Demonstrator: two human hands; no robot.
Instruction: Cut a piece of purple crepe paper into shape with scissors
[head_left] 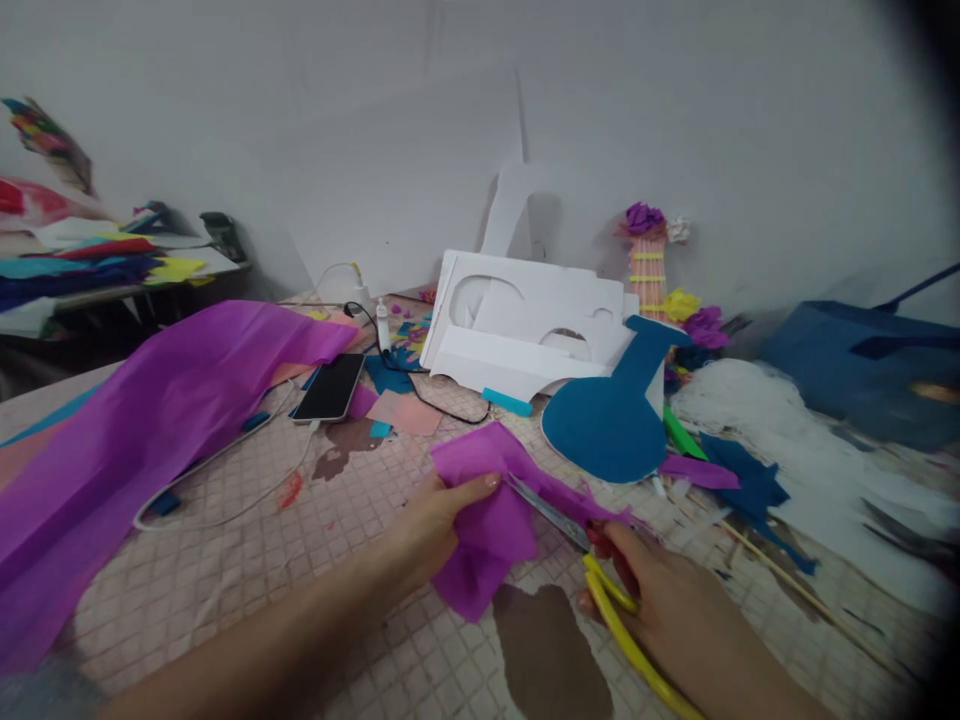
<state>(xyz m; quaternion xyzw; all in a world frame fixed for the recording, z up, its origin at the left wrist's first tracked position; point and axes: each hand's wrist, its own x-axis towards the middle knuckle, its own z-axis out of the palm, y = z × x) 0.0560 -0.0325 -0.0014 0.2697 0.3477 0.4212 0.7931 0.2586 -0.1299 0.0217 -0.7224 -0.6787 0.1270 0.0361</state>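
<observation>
My left hand (433,522) pinches a small folded piece of purple tissue paper (491,520) just above the table. My right hand (667,600) grips yellow-handled scissors (600,585), whose metal blades (544,510) lie across the paper's upper edge, pointing left toward my left thumb. The blades look nearly closed on the paper. Part of the paper hangs below my left hand, over a brown patch of the tabletop.
A long purple tissue sheet (150,410) drapes at left beside a phone (330,387) on a white cable. White cardboard cutouts (525,325), a blue flask-shaped card (611,420), paper flowers (649,250), white scraps and a blue box (862,360) crowd the back and right.
</observation>
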